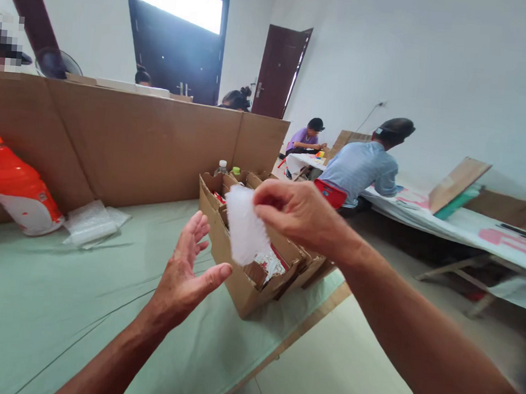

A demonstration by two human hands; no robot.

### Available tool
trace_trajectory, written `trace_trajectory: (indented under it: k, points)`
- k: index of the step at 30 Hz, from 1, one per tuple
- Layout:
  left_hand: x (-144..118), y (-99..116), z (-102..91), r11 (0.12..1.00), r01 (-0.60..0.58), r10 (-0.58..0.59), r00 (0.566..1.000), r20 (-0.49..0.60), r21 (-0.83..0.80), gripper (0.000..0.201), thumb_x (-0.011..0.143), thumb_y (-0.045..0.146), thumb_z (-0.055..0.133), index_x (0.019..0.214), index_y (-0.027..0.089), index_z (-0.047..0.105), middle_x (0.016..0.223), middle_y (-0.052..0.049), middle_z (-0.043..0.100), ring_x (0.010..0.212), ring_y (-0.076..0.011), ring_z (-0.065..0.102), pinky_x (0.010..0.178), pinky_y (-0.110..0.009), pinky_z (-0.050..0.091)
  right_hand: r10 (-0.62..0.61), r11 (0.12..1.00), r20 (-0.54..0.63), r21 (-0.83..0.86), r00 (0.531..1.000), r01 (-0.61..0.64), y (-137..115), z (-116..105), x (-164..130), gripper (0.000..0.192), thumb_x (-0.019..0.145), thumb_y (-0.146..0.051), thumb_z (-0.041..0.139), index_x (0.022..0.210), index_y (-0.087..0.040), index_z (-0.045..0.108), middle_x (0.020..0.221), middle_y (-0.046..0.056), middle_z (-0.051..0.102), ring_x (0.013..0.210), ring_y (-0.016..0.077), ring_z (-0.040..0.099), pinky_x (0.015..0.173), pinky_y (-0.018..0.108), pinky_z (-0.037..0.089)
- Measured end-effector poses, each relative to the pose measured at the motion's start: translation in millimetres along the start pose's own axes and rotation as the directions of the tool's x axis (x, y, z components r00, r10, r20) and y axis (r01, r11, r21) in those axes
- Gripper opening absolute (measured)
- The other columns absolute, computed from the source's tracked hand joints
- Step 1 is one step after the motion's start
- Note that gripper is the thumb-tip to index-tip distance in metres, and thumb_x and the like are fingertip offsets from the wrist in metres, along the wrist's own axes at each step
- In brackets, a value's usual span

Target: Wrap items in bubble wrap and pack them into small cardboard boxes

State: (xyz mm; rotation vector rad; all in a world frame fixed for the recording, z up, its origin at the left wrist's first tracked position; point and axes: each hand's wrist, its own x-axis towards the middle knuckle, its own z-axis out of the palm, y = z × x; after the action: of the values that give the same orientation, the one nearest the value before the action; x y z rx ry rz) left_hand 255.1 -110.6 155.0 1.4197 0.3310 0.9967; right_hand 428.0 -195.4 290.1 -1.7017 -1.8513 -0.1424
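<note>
Right hand (295,215) pinches the top edge of a white bubble-wrap piece (245,232), thumb and fingers closed on it; the sheet hangs in the air over the open cardboard box (232,273). Left hand (188,270) is spread, palm up and facing the sheet, just below and beside it, not touching as far as I can tell.

The box sits near the right edge of the green-covered worktop (54,302), towards the near corner. Inside: dividers, some red-and-white packs, more clear wrap; two bottle tops (222,168) show at its far end. Exact compartment contents are too cramped to read.

An orange bottle (12,192) leans against the cardboard partition (131,141) along the far edge, with a small heap of clear bags (90,223) just beside it, well apart from both hands.

Step in hand, my read: the sheet is lifted and presented, left hand ready to receive or flatten it. Next move likely needs the left palm to close under the loose lower end so the wrap doesn't fold or flutter, while the right keeps its pinch.

Other people work at a separate table (470,228) past the right edge; not involved.
</note>
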Motion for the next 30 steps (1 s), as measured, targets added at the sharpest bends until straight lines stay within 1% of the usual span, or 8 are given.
trace_trajectory:
  k: [3,7,9,13,17,20,25,30]
  points:
    - [9,6,15.5,0.955,0.132,-0.102,0.987,0.122,-0.267,0.071,0.078,0.045,0.079,0.139,0.019,0.054,0.133,-0.013,0.066,0.119,-0.0314,0.063,0.094,-0.039,0.053,-0.058,0.987,0.133,0.156,0.989,0.037,-7,9,-3,0.015,0.085,-0.014,0.057,0.094,-0.017,0.068,0.07,-0.005,0.065,0.061,0.0068,0.056,0.06,0.017,0.042]
    - [3,-8,5.7,0.882,0.272,-0.304,0.953,-0.022,-0.386,0.067,0.067,0.04,0.087,0.126,0.016,0.064,0.097,-0.007,0.076,0.081,-0.0223,0.072,0.074,-0.032,0.056,0.25,0.968,0.073,0.015,0.966,-0.251,67,5,6,0.034,0.097,-0.02,0.045,0.127,-0.01,0.057,0.094,0.005,0.073,0.068,0.0097,0.066,0.066,0.02,0.051]
    - [-3,-16,-7.3,0.86,0.329,-0.39,0.917,-0.084,-0.39,0.069,0.062,0.038,0.09,0.122,0.016,0.066,0.094,-0.006,0.076,0.075,-0.02,0.071,0.069,-0.029,0.055,0.479,0.855,0.215,-0.335,0.851,-0.396,117,4,8,0.033,0.098,-0.019,0.045,0.125,-0.008,0.06,0.104,0.01,0.074,0.079,0.012,0.069,0.071,0.02,0.052]
    - [-12,-28,-23.5,0.832,0.386,-0.469,0.873,-0.132,-0.398,0.068,0.063,0.037,0.09,0.123,0.016,0.066,0.1,-0.008,0.076,0.086,-0.0227,0.072,0.073,-0.03,0.056,0.613,0.765,0.39,-0.513,0.687,-0.391,175,29,-1,0.016,0.089,-0.02,0.068,0.102,-0.013,0.073,0.1,0.01,0.077,0.093,0.0211,0.072,0.079,0.025,0.053]
    - [-12,-34,-25.0,0.831,0.39,-0.475,0.869,-0.139,-0.397,0.066,0.064,0.035,0.088,0.124,0.016,0.066,0.104,-0.008,0.076,0.096,-0.0246,0.071,0.081,-0.032,0.056,0.664,0.713,0.408,-0.598,0.627,-0.365,181,60,-7,0.024,0.098,-0.033,0.063,0.114,-0.015,0.068,0.116,0.01,0.07,0.106,0.0229,0.068,0.092,0.04,0.055]
    - [-10,-34,-26.7,0.834,0.385,-0.468,0.873,-0.136,-0.396,0.062,0.067,0.035,0.086,0.123,0.016,0.067,0.104,-0.008,0.076,0.097,-0.0253,0.071,0.083,-0.033,0.056,0.667,0.709,0.428,-0.617,0.61,-0.342,183,57,-5,0.032,0.099,-0.039,0.063,0.122,-0.016,0.064,0.123,0.009,0.066,0.108,0.0224,0.066,0.094,0.045,0.056]
    - [-10,-33,-28.8,0.825,0.39,-0.472,0.873,-0.121,-0.409,0.062,0.067,0.033,0.087,0.123,0.017,0.067,0.104,-0.007,0.076,0.099,-0.0256,0.071,0.085,-0.035,0.056,0.661,0.713,0.455,-0.628,0.597,-0.312,184,34,-3,0.024,0.099,-0.02,0.055,0.116,-0.018,0.072,0.119,0.011,0.073,0.107,0.0214,0.07,0.091,0.031,0.053]
    - [-14,-33,-23.0,0.828,0.346,-0.456,0.873,-0.172,-0.44,0.061,0.066,0.033,0.087,0.123,0.021,0.067,0.101,-0.005,0.077,0.099,-0.0239,0.071,0.087,-0.034,0.056,0.718,0.633,0.365,-0.697,0.593,-0.337,169,45,-8,0.024,0.092,-0.014,0.057,0.105,-0.011,0.077,0.113,0.019,0.075,0.108,0.028,0.071,0.085,0.029,0.053]
